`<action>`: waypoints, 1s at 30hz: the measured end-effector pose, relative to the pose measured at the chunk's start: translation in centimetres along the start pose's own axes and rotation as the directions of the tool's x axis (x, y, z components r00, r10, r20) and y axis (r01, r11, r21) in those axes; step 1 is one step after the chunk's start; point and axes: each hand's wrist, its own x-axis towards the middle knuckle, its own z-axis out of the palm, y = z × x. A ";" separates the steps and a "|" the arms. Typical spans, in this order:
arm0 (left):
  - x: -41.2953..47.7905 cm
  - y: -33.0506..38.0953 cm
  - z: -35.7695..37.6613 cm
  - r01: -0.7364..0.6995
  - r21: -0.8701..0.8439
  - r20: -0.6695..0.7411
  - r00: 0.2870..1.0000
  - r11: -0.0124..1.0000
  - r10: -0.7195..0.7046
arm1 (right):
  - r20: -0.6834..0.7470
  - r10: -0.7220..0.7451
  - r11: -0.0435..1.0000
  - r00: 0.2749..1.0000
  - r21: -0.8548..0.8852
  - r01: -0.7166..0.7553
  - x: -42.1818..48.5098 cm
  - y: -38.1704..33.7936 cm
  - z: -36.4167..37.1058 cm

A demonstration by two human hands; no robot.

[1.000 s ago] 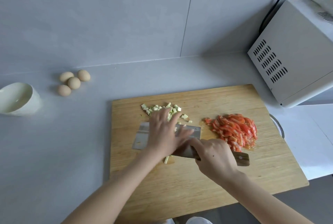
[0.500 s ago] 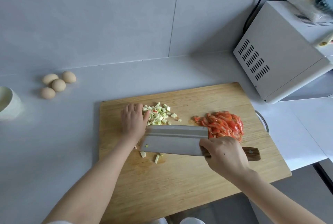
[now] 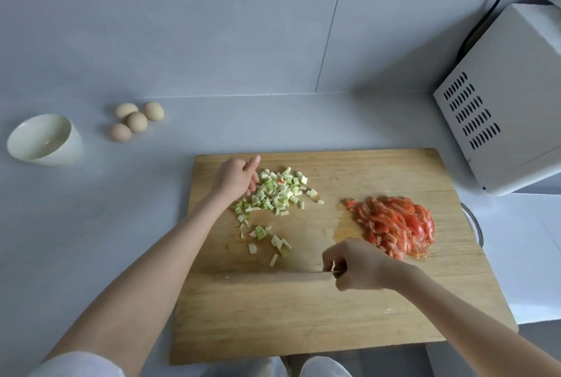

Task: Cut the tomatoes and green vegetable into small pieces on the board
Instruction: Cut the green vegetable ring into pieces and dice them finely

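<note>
Clutching one cleaver (image 3: 273, 276), right grip (image 3: 358, 266); left grip (image 3: 236, 178) loosely curled beside green dice (image 3: 274, 193); four eggs (image 3: 136, 120).

board (image 3: 334, 331) light tan, fine wood grain. tomato pieces (image 3: 394, 225) red. diced vegetable (image 3: 273, 191) pale green and white. eggs (image 3: 136, 121) beige. bowl (image 3: 45, 140) cream. counter (image 3: 273, 121) pale blue-grey. wall tiles (image 3: 182, 21) same grey, thin dark grout lines. microwave (image 3: 516, 103) white, rows of black vent slots. cable (image 3: 491, 3) black. knife (image 3: 273, 276) blurred pale streak.
</note>
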 end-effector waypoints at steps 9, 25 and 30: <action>-0.2 -1.1 -5.0 0.151 -0.246 -0.230 0.951 0.958 -0.208 | 0.005 -0.020 0.990 1.000 0.142 0.019 5.6 1.2 -5.9; -8.8 -3.7 -0.7 0.762 -0.149 0.246 0.646 0.630 -0.723 | -0.115 -0.346 0.893 0.931 -0.344 0.289 3.8 3.6 -7.6; -8.1 -1.0 1.9 0.764 -0.258 0.300 0.645 0.591 -0.703 | -0.129 -0.406 0.844 0.905 -0.431 0.318 2.9 5.3 -6.8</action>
